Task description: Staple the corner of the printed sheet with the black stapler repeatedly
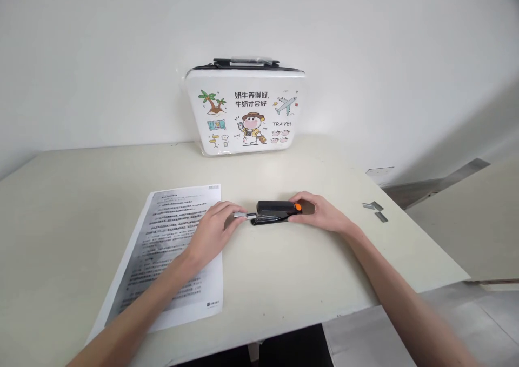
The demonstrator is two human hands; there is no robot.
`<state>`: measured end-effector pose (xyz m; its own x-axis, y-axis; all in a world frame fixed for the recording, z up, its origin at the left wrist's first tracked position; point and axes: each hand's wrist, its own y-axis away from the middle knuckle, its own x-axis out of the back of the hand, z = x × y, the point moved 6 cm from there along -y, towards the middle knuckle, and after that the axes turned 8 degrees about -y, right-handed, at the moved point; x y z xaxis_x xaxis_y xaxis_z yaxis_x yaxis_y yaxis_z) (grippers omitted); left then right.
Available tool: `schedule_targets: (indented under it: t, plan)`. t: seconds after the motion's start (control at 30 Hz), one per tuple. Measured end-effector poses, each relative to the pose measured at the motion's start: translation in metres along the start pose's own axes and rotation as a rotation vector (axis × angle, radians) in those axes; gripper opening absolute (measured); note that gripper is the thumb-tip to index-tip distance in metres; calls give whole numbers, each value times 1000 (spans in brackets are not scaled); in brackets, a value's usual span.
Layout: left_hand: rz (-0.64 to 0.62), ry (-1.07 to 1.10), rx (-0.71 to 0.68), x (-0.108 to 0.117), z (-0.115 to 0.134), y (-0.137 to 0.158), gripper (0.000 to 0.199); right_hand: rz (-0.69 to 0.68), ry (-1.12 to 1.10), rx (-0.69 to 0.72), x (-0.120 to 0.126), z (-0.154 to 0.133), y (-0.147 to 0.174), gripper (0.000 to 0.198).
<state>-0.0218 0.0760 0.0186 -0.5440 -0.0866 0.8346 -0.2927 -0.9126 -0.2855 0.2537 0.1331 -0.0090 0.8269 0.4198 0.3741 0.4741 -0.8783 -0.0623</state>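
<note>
A black stapler (278, 209) with an orange rear piece lies on its base on the table, its front facing left. My right hand (320, 211) is closed around its rear end. At the front, my left hand (217, 226) pinches a small silver metal part (240, 215) that sticks out of the stapler and looks like its staple tray. Whether staples lie inside is too small to tell. Beneath my left hand and forearm lie printed paper sheets (162, 259), partly covered by them.
Several strips of staples (377, 209) lie on the right of the pale table (284, 280). A white cartoon-printed case (247, 113) with a black handle stands at the back against the wall. The table's front and right edges are in view.
</note>
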Motion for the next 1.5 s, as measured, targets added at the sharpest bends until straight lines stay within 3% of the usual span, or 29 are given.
schedule_targets:
  t: [0.4,0.53,0.77,0.9,1.03,1.23,1.5]
  plan:
    - [14,15,37,-8,4,0,19,-4,18,11,0,-1,0,38]
    - [18,-20,-12,2,-2,-1,24,1,28,15,0,-4,1,39]
    - [-133,-12,-67,21,-23,-2,26,17,-4,24,1,-5,1,38]
    - [-202,109,-173,13,-11,1,22,-14,-82,59,-2,-3,0,40]
    - [-222,159,-261,1,9,1,26,-145,-166,-3,-16,2,3,43]
    - [-251,136,-214,-8,13,-4,37,-213,-228,-39,-32,-4,6,44]
    - [-201,95,-201,-9,8,-2,36,-192,-205,-15,-32,-5,5,44]
